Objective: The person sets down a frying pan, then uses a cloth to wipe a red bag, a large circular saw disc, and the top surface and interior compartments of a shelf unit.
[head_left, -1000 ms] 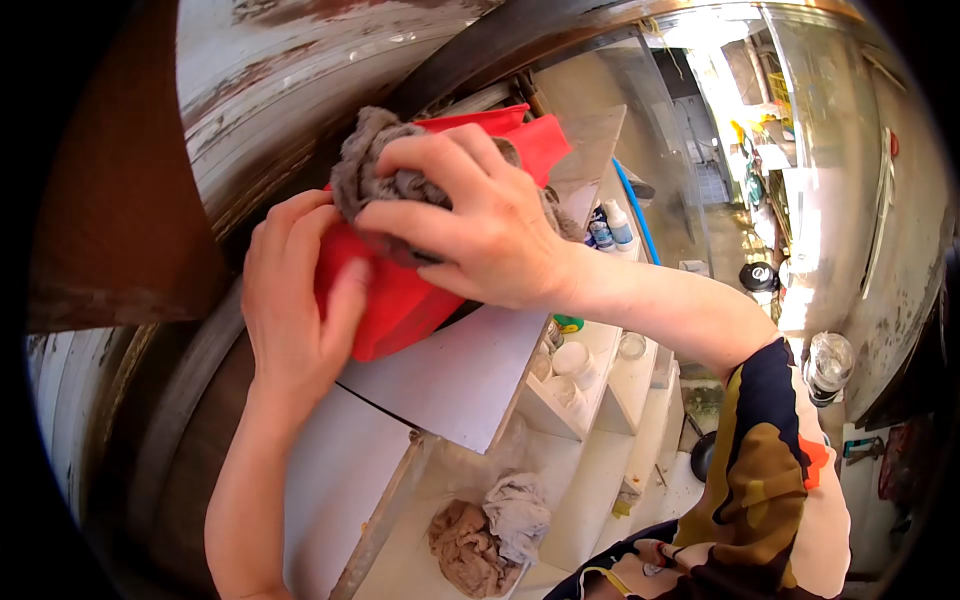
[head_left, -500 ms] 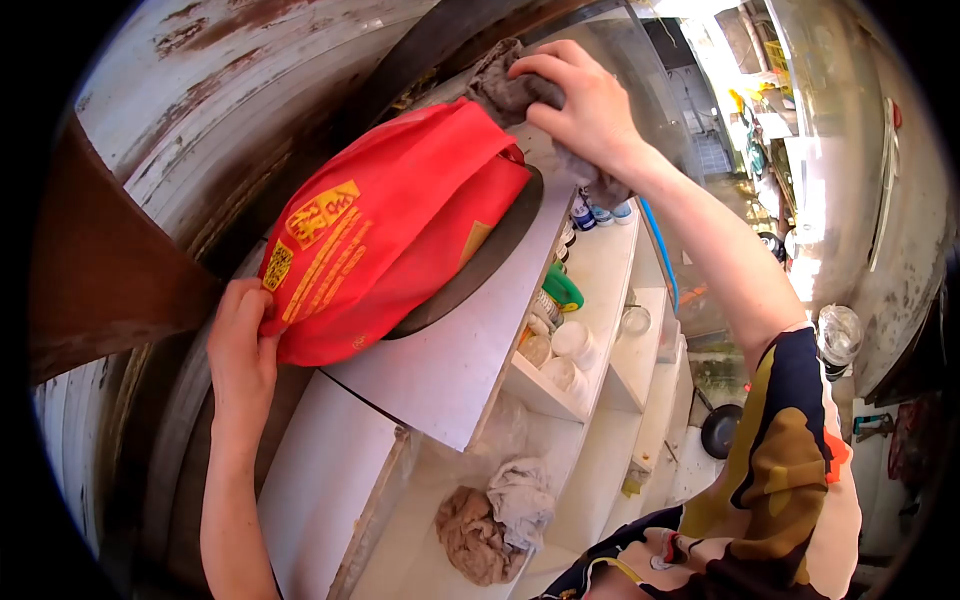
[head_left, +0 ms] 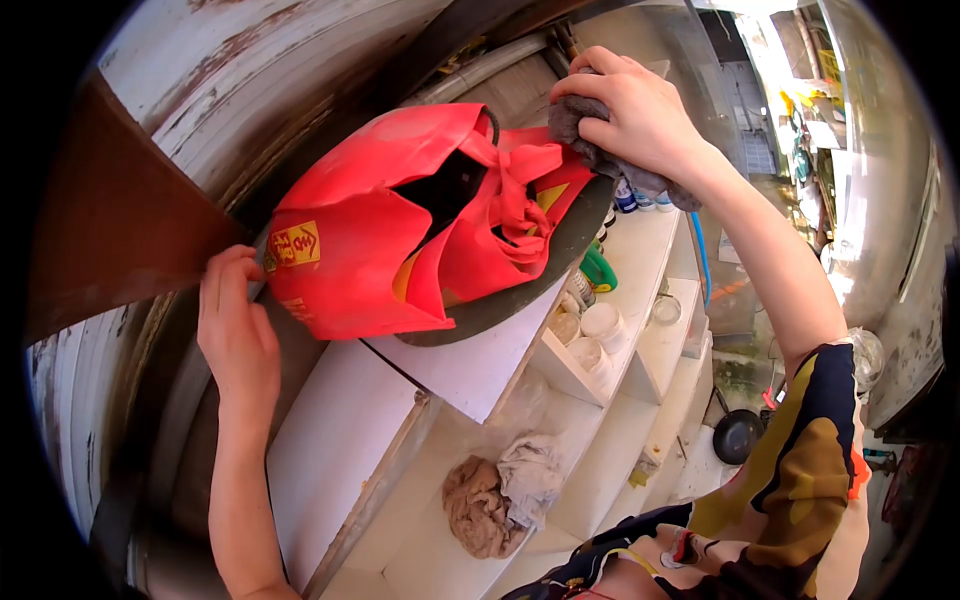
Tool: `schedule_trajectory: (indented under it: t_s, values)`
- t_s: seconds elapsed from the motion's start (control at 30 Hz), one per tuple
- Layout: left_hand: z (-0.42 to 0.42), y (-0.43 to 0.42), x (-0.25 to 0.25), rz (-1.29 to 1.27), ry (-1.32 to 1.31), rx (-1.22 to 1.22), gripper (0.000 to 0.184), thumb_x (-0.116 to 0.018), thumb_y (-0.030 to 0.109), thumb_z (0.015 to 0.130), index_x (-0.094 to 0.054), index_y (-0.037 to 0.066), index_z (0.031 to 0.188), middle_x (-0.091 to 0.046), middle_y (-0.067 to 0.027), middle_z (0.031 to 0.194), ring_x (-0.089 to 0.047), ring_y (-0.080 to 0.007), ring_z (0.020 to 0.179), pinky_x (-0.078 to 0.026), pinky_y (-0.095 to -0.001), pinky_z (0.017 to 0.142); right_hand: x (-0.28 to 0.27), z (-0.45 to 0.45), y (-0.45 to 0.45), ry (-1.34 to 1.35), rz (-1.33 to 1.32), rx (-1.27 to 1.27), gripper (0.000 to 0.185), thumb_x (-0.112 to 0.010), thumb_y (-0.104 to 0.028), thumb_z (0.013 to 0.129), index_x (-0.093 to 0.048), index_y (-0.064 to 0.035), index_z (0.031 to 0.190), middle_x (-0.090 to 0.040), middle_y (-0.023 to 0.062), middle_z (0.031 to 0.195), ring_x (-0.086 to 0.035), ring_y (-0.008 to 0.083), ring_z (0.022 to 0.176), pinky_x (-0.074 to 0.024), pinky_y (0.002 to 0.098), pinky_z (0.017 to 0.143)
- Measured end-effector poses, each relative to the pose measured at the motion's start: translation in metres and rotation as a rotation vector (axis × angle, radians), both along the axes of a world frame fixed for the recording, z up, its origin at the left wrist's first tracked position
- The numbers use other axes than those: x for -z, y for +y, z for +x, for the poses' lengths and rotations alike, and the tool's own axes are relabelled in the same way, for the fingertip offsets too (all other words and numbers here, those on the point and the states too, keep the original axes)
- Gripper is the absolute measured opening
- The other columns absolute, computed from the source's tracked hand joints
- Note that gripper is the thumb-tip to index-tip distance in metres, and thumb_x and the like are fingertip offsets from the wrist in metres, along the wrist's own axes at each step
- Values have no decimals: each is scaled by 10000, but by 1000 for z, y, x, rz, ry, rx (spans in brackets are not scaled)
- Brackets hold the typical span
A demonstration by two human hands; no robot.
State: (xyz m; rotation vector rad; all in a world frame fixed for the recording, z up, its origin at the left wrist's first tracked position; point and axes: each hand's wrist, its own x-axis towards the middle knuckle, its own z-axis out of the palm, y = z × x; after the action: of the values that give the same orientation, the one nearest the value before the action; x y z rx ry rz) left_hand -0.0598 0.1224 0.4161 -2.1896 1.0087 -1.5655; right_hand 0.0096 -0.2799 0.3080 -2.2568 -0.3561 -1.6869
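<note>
A red bag (head_left: 360, 190) with yellow print and a knotted top sits on the white surface (head_left: 440, 375). Dark material shows through the bag's gap, and a dark curved rim (head_left: 510, 310) sticks out beneath it. My left hand (head_left: 238, 325) is at the bag's left end, thumb apart from the bent fingers, with nothing visible in its grasp. Whether its fingertips touch the bag is unclear. At the bag's far right side, my right hand (head_left: 640, 115) clutches a crumpled grey cloth (head_left: 580, 118).
Below, shelves (head_left: 640, 225) hold white tubs (head_left: 603, 325), a green container (head_left: 598, 268) and small bottles. Brown and whitish cloths (head_left: 485, 507) lie crumpled on a lower shelf. A brown panel (head_left: 120, 220) stands close on the left. A dark pan (head_left: 738, 436) is at lower right.
The bag has turned and shifted right, showing its knot and open gap. My left hand has come away from the bag's edge it was pinching. My right hand moved right with the cloth.
</note>
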Motion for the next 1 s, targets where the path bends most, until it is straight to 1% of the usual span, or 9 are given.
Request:
schedule_trajectory:
  t_s: [0.1, 0.27, 0.43, 0.57, 0.7, 0.77, 0.9, 0.93, 1.0]
  values:
    - [-40, -52, 10, 253, -111, 289, 369, -536, -129, 674, -646, 38, 985, -618, -129, 1185, -548, -356, 1101, -473, -419, 915, 1, -9, 10, -41, -26, 26, 339, -651, -170, 737, -716, -178, 1070, -598, 50, 1144, -594, 288, 1034, -525, 422, 886]
    - [-39, -109, 6, 380, -83, 136, 334, -615, -20, 732, -733, 121, 1010, -580, -74, 1327, -471, -363, 1280, -453, -430, 1002, -1, -24, 18, -7, -61, 40, 364, -672, -141, 720, -685, -141, 1084, -565, 42, 1170, -576, 272, 1042, -505, 420, 885]
    - [-40, -122, -3, 463, -149, -52, 102, -641, 47, 733, -627, 63, 833, -576, -29, 1335, -463, -328, 1318, -461, -417, 1021, 1, -23, 19, -41, -153, 87, 402, -827, -326, 668, -711, -138, 1005, -586, 39, 1138, -589, 272, 961, -544, 398, 804]
    - [-53, -104, -19, 381, -118, -7, 138, -601, -90, 717, -545, 14, 790, -578, -112, 1293, -503, -344, 1275, -476, -410, 979, -2, -11, 25, -146, -167, 133, 358, -813, -283, 673, -691, -104, 958, -575, 50, 1106, -582, 278, 955, -538, 402, 766]
    - [-68, -86, -23, 332, -6, -40, 138, -579, -122, 742, -560, -7, 815, -582, -164, 1261, -555, -343, 1206, -495, -385, 941, -16, -23, 28, -215, -158, 158, 252, -741, -258, 774, -681, -146, 992, -586, -21, 1071, -594, 216, 958, -537, 375, 762]
    - [-76, -82, -19, 350, 6, -57, 141, -566, -134, 749, -561, -13, 824, -580, -184, 1255, -579, -327, 1163, -504, -381, 923, -21, -27, 28, -170, -169, 138, 259, -769, -299, 725, -694, -112, 888, -574, 51, 1013, -572, 261, 927, -507, 392, 739]
    - [-74, -67, -22, 308, -35, -37, 189, -528, -179, 731, -558, -28, 839, -584, -170, 1229, -626, -242, 887, -520, -313, 787, -17, -33, 33, -289, -98, 127, 219, -742, -276, 724, -686, -107, 852, -567, 48, 973, -563, 247, 876, -506, 383, 703]
    - [-73, -65, -22, 287, -30, -21, 199, -521, -187, 728, -559, -29, 842, -584, -168, 1224, -619, -227, 841, -514, -301, 758, -13, -25, 22, -292, -114, 127, 243, -732, -246, 790, -682, -141, 1002, -595, -8, 1074, -604, 224, 981, -525, 378, 784]
    - [-77, -63, -19, 267, -23, -33, 211, -511, -194, 728, -565, -30, 849, -583, -166, 1230, -622, -231, 867, -511, -295, 761, -10, -29, 19, -261, -106, 125, 238, -727, -241, 797, -681, -135, 1005, -596, -2, 1073, -606, 228, 987, -520, 379, 791]
